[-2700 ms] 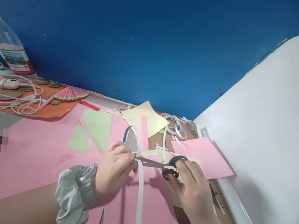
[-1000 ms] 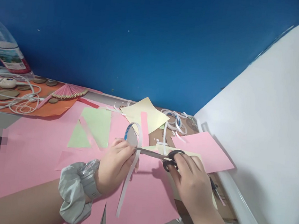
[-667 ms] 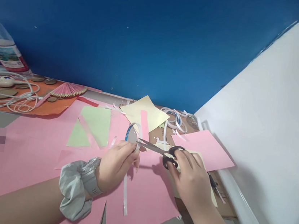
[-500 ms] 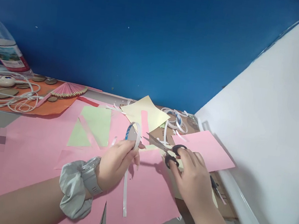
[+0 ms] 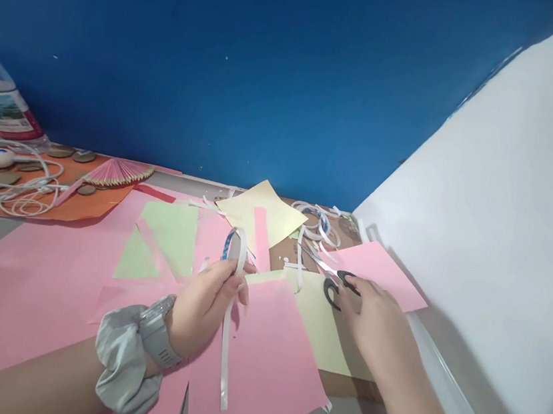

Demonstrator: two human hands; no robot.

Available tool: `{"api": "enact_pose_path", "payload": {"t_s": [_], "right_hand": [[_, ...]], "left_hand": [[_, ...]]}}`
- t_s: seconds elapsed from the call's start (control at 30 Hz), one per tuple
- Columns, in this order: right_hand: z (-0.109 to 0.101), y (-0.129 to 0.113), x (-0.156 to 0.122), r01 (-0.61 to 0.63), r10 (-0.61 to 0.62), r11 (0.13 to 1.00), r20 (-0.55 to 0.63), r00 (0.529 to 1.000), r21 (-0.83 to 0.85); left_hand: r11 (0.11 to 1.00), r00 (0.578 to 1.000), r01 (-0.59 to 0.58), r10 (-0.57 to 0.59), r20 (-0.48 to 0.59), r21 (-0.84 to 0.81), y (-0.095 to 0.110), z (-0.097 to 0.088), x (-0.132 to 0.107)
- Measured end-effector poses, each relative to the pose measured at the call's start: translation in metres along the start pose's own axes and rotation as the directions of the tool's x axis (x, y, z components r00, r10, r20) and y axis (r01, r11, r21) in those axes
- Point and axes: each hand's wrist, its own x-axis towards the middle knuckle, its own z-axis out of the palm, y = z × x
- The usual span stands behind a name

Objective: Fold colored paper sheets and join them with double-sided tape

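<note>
My left hand [image 5: 201, 305] is closed around a thin roll of white tape [image 5: 243, 246] with a blue inner ring. A white strip of tape [image 5: 224, 362] hangs from under the fingers over a pink sheet [image 5: 268, 360]. My right hand [image 5: 380, 327] has its fingers at the black handles of the scissors [image 5: 333, 272], whose blades point up and left. They lie over the edges of a pale yellow sheet [image 5: 339, 349] and another pink sheet [image 5: 394, 275]. The fingertips inside the handles are partly hidden.
A yellow square [image 5: 241, 206] with a pink strip [image 5: 261, 235] is at the back. Curled white strips [image 5: 322, 223] lie right of it. Green paper [image 5: 177, 235] lies left. A folded pink fan [image 5: 116, 174], white cable [image 5: 31, 194] and bottle [image 5: 3, 110] stand farther left.
My right hand has carried the scissors right, away from the tape, and the blades are closer together. My left hand keeps the tape roll, nearly still. The view has shifted slightly.
</note>
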Motion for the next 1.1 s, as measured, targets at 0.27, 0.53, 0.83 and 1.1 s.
{"api": "enact_pose_path", "payload": {"t_s": [0.27, 0.53, 0.83, 1.1], "right_hand": [[0.008, 0.002, 0.003, -0.082, 0.081, 0.985, 0.015, 0.997, 0.154], [-0.019, -0.056, -0.001, 0.016, -0.077, 0.928, 0.151, 0.985, 0.373], [-0.022, -0.141, -0.011, -0.540, -0.337, 0.225, 0.585, 0.738, 0.811], [-0.017, -0.129, -0.014, -0.544, -0.286, 0.140, 0.560, 0.778, 0.827]], "left_hand": [[1.000, 1.000, -0.005, 0.005, 0.002, -0.020, 0.002, 0.000, 0.000], [0.998, 0.997, -0.056, 0.055, -0.052, -0.018, 0.002, -0.003, -0.001], [0.997, 0.994, -0.070, 0.068, -0.087, -0.021, 0.006, -0.005, 0.000], [0.996, 0.981, -0.031, 0.015, -0.192, -0.079, 0.005, -0.006, 0.005]]}}
